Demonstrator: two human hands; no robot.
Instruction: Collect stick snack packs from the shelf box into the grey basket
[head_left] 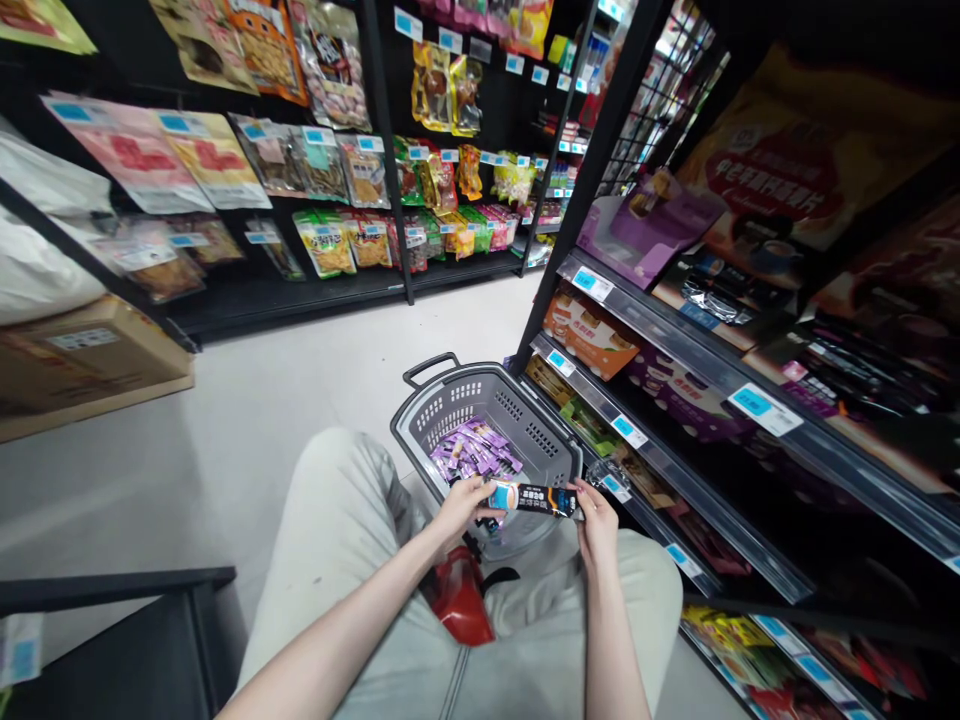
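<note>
Both hands stretch a slim black stick packet [536,498] level between them, over the near side of a grey shopping basket [540,385]. My left hand [466,505] pinches its left end, where a light blue and orange print shows. The packet's right end is held between the thumb and fingers of my right hand [596,515]. Inside the basket, below and beyond the hands, lies a heap of small purple packets [472,448]. The basket stands on the floor by my knees, its handle [431,368] folded toward the far side.
Close on the right rises a black shelf rack [675,350] with price tags, orange boxes [589,330] and purple boxes [682,390]. Bagged snacks [326,245] line the shelves ahead. A cardboard box [90,350] sits on the floor at left. Something red [461,595] is between my legs.
</note>
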